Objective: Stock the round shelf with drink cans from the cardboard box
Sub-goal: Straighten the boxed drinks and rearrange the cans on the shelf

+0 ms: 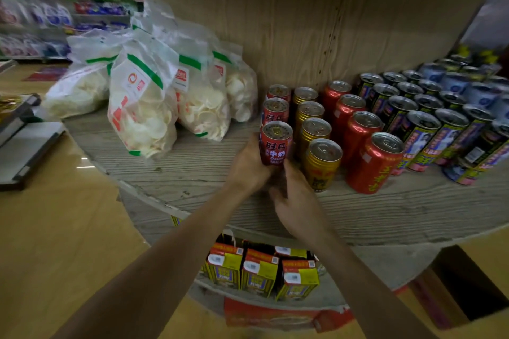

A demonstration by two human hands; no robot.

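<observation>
**Stocking partly done: milk-can row three deep**

The front red milk can (276,143) is stood on the round shelf (192,173), gripped by the curled fingers of the left hand (249,165). The right hand (297,201) lies just below; its hold cannot be told. The gold cans (321,162) alongside run four deep, so more stocking is judged left. The cardboard box (438,300) contents are hidden.

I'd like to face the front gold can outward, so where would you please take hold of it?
Grip the front gold can around its upper body, coming from the front edge of the round shelf. It stands upright, hemmed by another gold can behind, the red milk can in the left hand on one side and a tall red can on the other.
</observation>
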